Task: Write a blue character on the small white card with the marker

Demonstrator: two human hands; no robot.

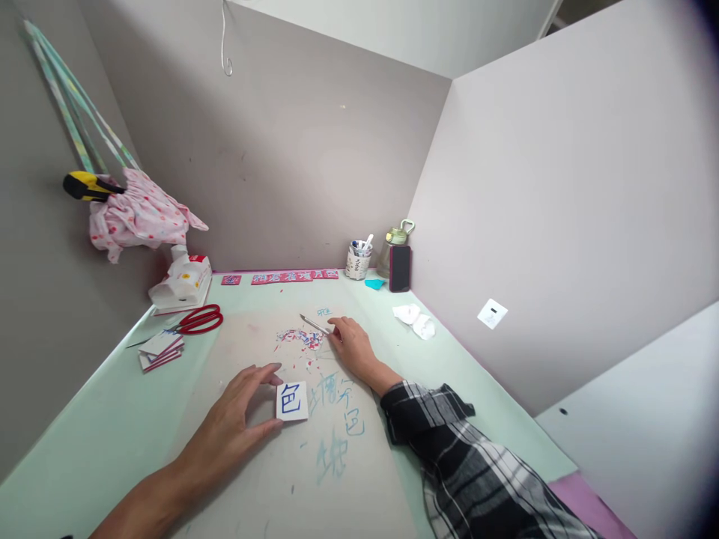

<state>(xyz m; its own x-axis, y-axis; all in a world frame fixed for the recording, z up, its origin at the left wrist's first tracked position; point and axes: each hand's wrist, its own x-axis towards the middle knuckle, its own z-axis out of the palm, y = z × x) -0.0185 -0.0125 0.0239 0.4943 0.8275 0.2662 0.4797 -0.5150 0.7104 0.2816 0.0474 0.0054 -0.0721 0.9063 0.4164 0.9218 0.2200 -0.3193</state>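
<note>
The left hand (239,419) is pinching a small white card (292,401) by its left edge, thumb and forefinger closing on it, the card lying flat near the middle of the work mat (236,464) with its blue character facing up. Further back, the right hand (351,344) is gripping a thin craft knife (314,324), its tip hovering over a scatter of red and blue paper scraps (299,339). To do this well, I'd say the card wants pinning flat and square while the blade is coming across, fingers kept clear of the cutting line. The left forearm is reaching in low from the bottom edge, wrist flat; the right arm, in a plaid sleeve (449,449), is stretching forward, hand resting on the mat. Red scissors (199,320) are lying off to the left.
</note>
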